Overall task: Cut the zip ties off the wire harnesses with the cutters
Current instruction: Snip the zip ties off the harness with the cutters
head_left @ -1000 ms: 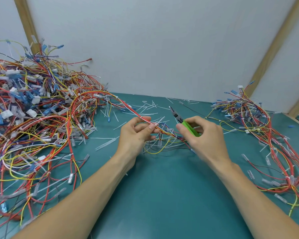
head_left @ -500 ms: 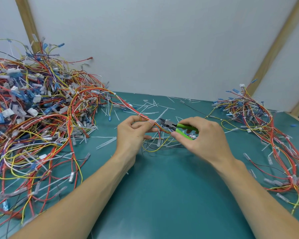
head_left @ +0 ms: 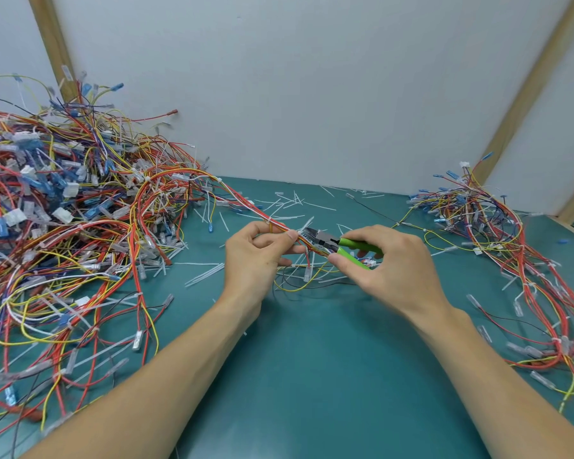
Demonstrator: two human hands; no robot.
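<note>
The cutters have swung down to the wires. Left hand pinches wires; right hand grips cutters. Green worktop, white wall beyond the hands.

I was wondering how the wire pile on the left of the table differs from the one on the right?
The left pile is much bigger and heaped high against the wall; the right pile is smaller and lies flatter, trailing toward the near edge. The left pile shows many blue and white connectors bunched together; the right pile shows fewer. Both are tangles of red, yellow and white wires on the green table.
</note>
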